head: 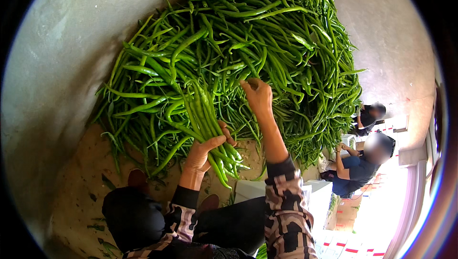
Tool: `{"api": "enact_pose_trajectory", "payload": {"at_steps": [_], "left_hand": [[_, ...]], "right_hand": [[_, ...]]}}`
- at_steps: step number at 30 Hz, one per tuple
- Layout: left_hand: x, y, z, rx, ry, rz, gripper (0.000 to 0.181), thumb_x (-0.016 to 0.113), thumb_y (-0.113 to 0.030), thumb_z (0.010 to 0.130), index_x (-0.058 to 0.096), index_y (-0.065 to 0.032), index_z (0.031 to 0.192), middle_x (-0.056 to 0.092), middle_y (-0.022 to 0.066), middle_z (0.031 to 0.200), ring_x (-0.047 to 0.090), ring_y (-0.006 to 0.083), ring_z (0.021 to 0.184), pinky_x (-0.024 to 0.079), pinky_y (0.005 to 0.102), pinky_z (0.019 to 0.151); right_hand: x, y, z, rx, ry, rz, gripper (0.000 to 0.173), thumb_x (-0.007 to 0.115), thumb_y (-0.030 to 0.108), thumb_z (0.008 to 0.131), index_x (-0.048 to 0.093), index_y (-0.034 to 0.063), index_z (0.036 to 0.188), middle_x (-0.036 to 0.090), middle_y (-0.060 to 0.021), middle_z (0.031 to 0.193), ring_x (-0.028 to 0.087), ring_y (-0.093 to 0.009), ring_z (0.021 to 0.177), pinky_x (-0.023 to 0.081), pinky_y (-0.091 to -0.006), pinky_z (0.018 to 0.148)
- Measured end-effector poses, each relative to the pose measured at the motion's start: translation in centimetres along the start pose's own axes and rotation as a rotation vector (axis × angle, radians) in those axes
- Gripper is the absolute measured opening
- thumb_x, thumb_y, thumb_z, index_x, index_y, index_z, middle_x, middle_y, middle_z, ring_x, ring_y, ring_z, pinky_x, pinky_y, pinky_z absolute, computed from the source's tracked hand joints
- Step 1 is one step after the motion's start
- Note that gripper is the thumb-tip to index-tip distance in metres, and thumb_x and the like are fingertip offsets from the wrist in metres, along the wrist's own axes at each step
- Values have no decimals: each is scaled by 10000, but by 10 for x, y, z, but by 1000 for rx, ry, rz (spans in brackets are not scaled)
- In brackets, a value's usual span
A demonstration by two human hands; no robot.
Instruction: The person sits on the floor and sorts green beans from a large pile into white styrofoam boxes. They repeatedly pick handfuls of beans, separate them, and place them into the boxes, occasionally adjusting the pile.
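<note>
My left hand [207, 148] is closed around a bundle of long green chili peppers [202, 112], its thumb lying across them. To its upper right, my right hand [258, 92] is raised over the heap with fingers curled; whether a pepper is between the fingertips cannot be told. A large heap of green chili peppers [250, 37] fills the middle and top of the view, piled against a grey wall.
A white box [247, 190] stands beside my legs, with another white container [318, 194] to its right. Two people [357, 173] are at the right by more boxes. Loose leaves [107, 182] lie on the floor at lower left.
</note>
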State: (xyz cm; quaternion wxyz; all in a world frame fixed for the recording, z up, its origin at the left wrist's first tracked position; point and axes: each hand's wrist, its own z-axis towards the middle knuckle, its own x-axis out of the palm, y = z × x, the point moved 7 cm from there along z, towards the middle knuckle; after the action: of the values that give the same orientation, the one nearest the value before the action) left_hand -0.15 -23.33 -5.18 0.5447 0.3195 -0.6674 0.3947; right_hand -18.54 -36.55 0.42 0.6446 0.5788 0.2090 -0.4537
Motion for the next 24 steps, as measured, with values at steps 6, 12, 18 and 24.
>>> {"api": "enact_pose_trajectory", "payload": {"at_steps": [6, 12, 18, 24], "left_hand": [[-6, 1, 1, -29, -4, -13, 378, 701, -74, 819, 537, -59, 1159, 623, 39, 949, 627, 183, 851, 520, 418, 854], [-8, -8, -1, 26, -22, 0, 375, 709, -76, 808, 542, -34, 1141, 623, 54, 927, 649, 187, 835, 562, 391, 792], [-10, -8, -7, 15, -53, -45, 358, 693, -57, 816, 543, -35, 1140, 625, 54, 927, 663, 196, 830, 558, 388, 803], [-4, -5, -7, 10, -30, -18, 344, 685, -78, 842, 556, -45, 1159, 625, 47, 942, 628, 189, 859, 532, 405, 794]], "right_hand": [[40, -4, 38, 548, -66, -47, 690, 773, 547, 646, 668, -120, 788, 672, -244, 777, 679, -317, 685, 538, -388, 697], [35, -28, 40, 594, 62, 225, 307, 770, 225, 680, 641, -47, 739, 646, -142, 699, 604, -227, 485, 515, -313, 441], [60, -14, 30, 791, -157, 867, 238, 731, 122, 792, 599, -56, 878, 634, -145, 728, 612, -236, 569, 530, -365, 509], [39, -26, 18, 565, -134, 669, 362, 678, 294, 879, 626, -57, 806, 639, -135, 679, 547, -211, 475, 458, -342, 434]]}}
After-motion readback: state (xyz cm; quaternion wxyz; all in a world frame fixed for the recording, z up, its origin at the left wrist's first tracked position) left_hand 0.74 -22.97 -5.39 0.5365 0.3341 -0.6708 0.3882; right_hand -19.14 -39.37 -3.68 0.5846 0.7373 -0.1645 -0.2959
